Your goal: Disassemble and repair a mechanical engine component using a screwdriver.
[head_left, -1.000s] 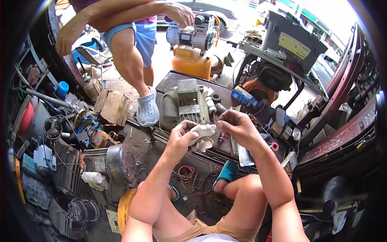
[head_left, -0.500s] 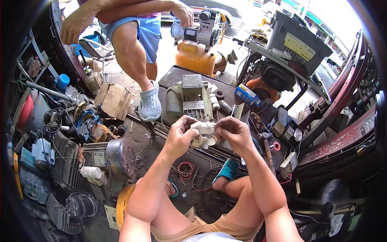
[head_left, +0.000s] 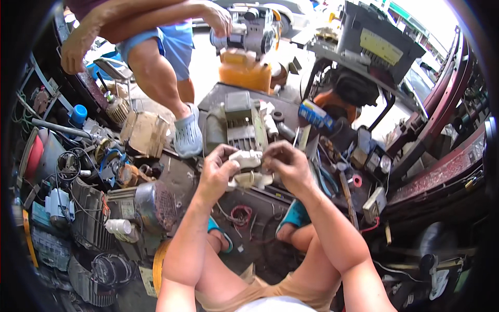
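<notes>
Between my hands is a small white plastic part (head_left: 245,158), its exact kind unclear. My left hand (head_left: 217,171) is closed, gripping its left end between thumb and fingers. My right hand (head_left: 286,165) is pinched at the part's right end; whatever lies between those fingertips is hidden. Just below the white part, a cream-coloured curved piece (head_left: 251,180) shows, and I cannot tell whether it is attached. Beyond my hands a motor with a grey box on top and metal fins (head_left: 243,125) rests on a low dark bench (head_left: 215,98).
Another person's leg with a grey clog (head_left: 188,136) rests by the bench's left edge. Farther back stands an orange-tanked compressor (head_left: 244,70). Finned motors (head_left: 153,205) and scrap crowd the left. A blue box (head_left: 315,115), a pink ring (head_left: 357,180) and tools lie to the right.
Both hands have shifted slightly left with the white part, which now sits at a different angle. Much of the scene, including the bench and the other person, has slid left in view.
</notes>
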The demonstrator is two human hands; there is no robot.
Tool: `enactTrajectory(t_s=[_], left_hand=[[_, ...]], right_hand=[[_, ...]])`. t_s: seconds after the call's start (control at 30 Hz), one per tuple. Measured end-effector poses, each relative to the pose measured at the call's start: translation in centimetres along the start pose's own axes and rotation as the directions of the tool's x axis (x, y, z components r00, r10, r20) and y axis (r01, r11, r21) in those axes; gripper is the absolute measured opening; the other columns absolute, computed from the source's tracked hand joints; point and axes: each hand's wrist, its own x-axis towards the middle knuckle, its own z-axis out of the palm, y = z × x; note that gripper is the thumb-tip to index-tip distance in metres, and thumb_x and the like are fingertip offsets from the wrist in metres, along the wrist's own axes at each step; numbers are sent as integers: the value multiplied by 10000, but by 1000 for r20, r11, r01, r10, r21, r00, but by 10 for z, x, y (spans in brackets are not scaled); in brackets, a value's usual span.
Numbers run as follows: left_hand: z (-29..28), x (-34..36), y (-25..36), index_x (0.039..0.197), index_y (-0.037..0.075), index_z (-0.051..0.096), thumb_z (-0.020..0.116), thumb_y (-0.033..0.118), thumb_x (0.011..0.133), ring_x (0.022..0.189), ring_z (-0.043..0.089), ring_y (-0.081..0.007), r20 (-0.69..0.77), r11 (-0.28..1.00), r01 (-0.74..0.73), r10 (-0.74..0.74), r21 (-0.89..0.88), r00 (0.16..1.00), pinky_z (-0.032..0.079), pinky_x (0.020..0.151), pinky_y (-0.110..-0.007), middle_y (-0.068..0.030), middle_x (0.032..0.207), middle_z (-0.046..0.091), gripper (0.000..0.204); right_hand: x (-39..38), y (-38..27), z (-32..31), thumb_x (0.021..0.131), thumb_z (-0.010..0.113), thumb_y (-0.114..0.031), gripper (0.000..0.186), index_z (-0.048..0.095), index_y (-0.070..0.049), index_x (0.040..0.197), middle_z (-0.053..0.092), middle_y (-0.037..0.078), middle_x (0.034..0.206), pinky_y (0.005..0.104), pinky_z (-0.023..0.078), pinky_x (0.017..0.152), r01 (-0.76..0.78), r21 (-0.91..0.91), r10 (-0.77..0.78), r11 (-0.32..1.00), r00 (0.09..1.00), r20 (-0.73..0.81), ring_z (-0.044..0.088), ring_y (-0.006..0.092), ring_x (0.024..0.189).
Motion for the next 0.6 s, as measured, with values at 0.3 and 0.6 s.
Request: enactTrajectory(t_s=[0.3,0.6], left_hand=[[7,-3,-4,1151,-18,596,605,88,886,880,617,-93,15,1000,16,-16,24,1000,520,804,-247,-65,1019,657,285],[6,0,-5,1121,-7,590,593,65,854,864,604,-97,4,996,-72,72,54,997,507,791,-241,-58,1000,645,277]], right_hand=[[-1,7,11,980,699,-32,108,663,-29,1082,710,44,902,254,579,707,11,-97,-20,995,996,-88,695,96,801],[4,5,16,992,695,-33,100,634,-7,1067,704,55,869,250,555,691,15,-167,-29,986,996,-79,671,89,765]])
